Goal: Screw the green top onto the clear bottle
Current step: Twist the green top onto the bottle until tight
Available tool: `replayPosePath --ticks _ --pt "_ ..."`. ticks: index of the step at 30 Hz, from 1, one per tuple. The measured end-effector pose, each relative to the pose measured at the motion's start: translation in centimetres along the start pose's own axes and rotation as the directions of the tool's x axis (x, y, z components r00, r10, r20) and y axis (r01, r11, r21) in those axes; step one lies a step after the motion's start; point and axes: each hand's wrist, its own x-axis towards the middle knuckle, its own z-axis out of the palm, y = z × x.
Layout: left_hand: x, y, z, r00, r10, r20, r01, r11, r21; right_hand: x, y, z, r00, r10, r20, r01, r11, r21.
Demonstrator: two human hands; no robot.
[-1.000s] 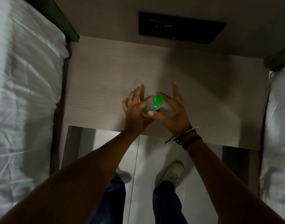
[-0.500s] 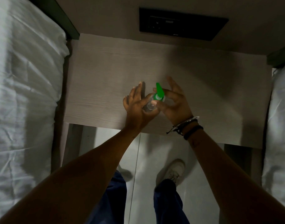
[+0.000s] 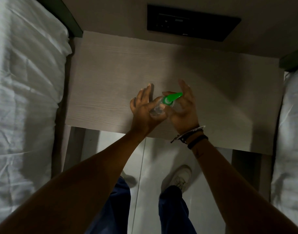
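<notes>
A small clear bottle (image 3: 157,110) is held above the front of a pale wooden bedside table (image 3: 111,92). My left hand (image 3: 144,110) grips the bottle's body with thumb and fingers, the other fingers spread upward. A green top (image 3: 171,98) with a long pointed spout sits on the bottle's neck, the spout pointing right. My right hand (image 3: 183,107) pinches the green top between thumb and fingers. Most of the bottle is hidden by both hands.
White bedding lies on a bed at the left (image 3: 23,98) and another at the right (image 3: 293,132). A black wall panel (image 3: 192,24) sits behind the table. My shoes (image 3: 180,178) stand on the light floor below.
The green top's spout has swung from pointing away to pointing right, turned by my right hand. Both hands stay over the same spot on the table.
</notes>
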Motion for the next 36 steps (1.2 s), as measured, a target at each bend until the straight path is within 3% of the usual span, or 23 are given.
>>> replayPosePath --ticks 3,6,8,13,17,21,26,30,33,36 --pt "0.3 -0.3 -0.3 1.0 0.024 0.012 -0.024 1.0 -0.011 0.2 -0.3 0.3 0.994 0.051 -0.095 -0.053 0.998 -0.019" --pt "0.4 -0.2 -0.3 0.999 0.035 0.026 -0.035 0.999 0.01 -0.1 -0.9 0.9 0.973 0.109 -0.204 -0.097 0.993 0.069" --pt "0.2 0.0 -0.2 1.0 0.022 0.016 -0.021 1.0 -0.023 0.1 -1.0 1.0 0.977 0.141 -0.162 -0.128 0.988 0.09" --pt "0.1 0.3 0.0 1.0 0.019 0.022 -0.019 1.0 0.022 0.5 -0.1 -0.1 1.0 0.014 0.01 -0.014 0.999 0.044" --pt "-0.3 0.5 0.3 1.0 0.015 -0.009 -0.015 1.0 -0.027 0.6 1.1 0.3 0.999 0.051 -0.009 -0.052 0.997 -0.058" --pt "-0.3 1.3 0.1 0.999 -0.048 -0.019 0.047 0.998 -0.047 0.7 0.3 0.7 0.999 -0.047 0.004 0.047 0.994 -0.096" --pt "0.1 2.2 -0.7 0.999 -0.053 0.0 0.053 0.998 -0.039 -0.8 -0.2 -0.7 0.996 0.007 -0.089 -0.013 0.998 -0.069" --pt "1.4 0.9 -1.3 0.962 -0.075 0.262 0.095 0.994 -0.062 -1.0 -1.5 -2.8 0.977 -0.114 -0.178 0.085 0.983 -0.166" --pt "3.0 -0.1 -2.0 0.913 -0.05 0.405 0.085 0.994 -0.068 -0.7 -3.1 -3.5 0.958 -0.2 -0.204 0.106 0.911 -0.398" --pt "5.0 -0.5 -3.0 0.849 -0.006 0.528 0.044 0.997 -0.058 -0.5 -4.8 -3.1 0.971 -0.142 -0.191 0.028 0.865 -0.501"
